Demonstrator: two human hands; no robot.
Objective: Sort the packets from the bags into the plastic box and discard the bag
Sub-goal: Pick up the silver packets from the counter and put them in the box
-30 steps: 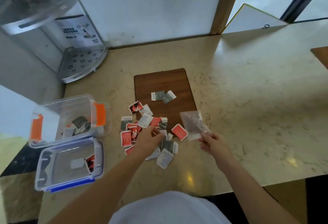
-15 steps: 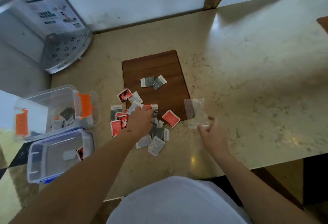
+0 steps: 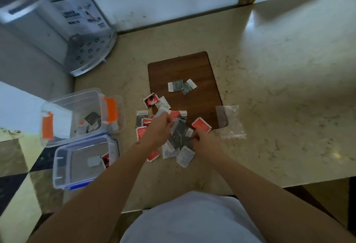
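Note:
Several small red, grey and white packets point(image 3: 201, 124) lie in a loose pile at the near edge of a brown board point(image 3: 183, 69). My left hand point(image 3: 159, 130) is over the pile's left side, fingers pinched on a pale packet point(image 3: 174, 121). My right hand point(image 3: 205, 140) has its curled fingertips on the dark grey packets point(image 3: 178, 135); whether it grips one is unclear. The clear empty bag point(image 3: 231, 123) lies flat to the right, apart from both hands. A clear plastic box with orange clips point(image 3: 77, 98) at the left holds a few grey packets.
A second clear box with blue clips point(image 3: 63, 173) sits nearer me and holds a red and a white packet. Two grey packets point(image 3: 181, 86) lie alone on the board. A metal dispenser point(image 3: 84, 50) stands at the back left. The counter's front edge is near my body.
My right hand let go of the clear bag, which now lies on the counter, and moved left onto the pile. My left hand stayed on the packets.

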